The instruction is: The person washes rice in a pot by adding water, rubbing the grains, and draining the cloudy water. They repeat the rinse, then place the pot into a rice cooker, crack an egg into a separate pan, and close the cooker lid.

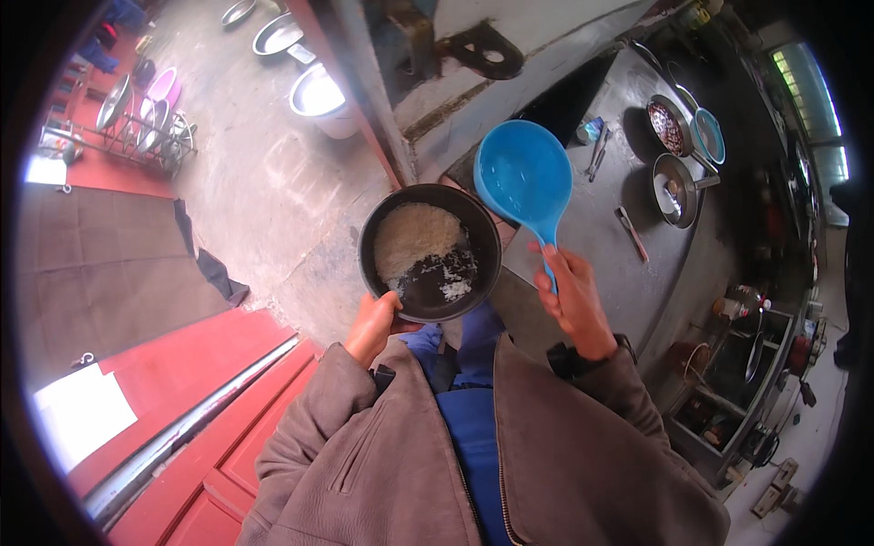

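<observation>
My left hand (372, 327) grips the near left rim of a dark round pot (483, 273), thumb over the edge and the other fingers mostly hidden. Inside the pot lie pale grains that look like rice (418, 239), heaped on the far left side, with a small white clump nearer me. My right hand (570, 293) is closed round the handle of a blue plastic dipper (524, 170). The dipper is just right of the pot, and its bowl holds some clear liquid, apparently water.
To the right, a grey worktop (614, 184) bears metal pans (676, 191) and a brush-like utensil (631, 233). A red door (225, 464) stands at lower left. Metal basins (276, 34), a white bucket (334, 119) and a wire rack (130, 147) are farther off. A doorframe (355, 89) rises ahead.
</observation>
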`<state>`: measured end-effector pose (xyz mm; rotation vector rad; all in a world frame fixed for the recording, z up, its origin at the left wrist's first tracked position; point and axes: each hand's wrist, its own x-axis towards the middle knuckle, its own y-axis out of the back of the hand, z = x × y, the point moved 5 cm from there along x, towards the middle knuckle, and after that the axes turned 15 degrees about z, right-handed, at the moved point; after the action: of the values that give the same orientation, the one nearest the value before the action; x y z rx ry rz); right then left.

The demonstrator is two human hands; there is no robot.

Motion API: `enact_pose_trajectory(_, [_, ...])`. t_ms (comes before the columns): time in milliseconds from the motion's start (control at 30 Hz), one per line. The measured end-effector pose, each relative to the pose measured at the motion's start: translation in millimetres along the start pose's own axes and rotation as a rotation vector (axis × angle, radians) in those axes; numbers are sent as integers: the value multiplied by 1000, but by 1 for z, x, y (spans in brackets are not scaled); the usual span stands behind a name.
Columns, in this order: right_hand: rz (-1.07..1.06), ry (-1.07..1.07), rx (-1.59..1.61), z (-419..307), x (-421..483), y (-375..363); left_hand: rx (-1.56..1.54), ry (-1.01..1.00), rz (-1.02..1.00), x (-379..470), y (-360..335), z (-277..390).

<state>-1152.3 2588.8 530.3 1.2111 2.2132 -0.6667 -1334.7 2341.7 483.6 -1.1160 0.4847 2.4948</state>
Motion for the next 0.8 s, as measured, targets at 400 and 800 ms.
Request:
enact_pose_trajectory(400, [-197,-238,-230,14,-71,-35,13,-77,-12,0,-1,8])
enact_pose_trajectory(800, [-190,-258,-403,27,-43,-63,1,-96,39,-7,16,10])
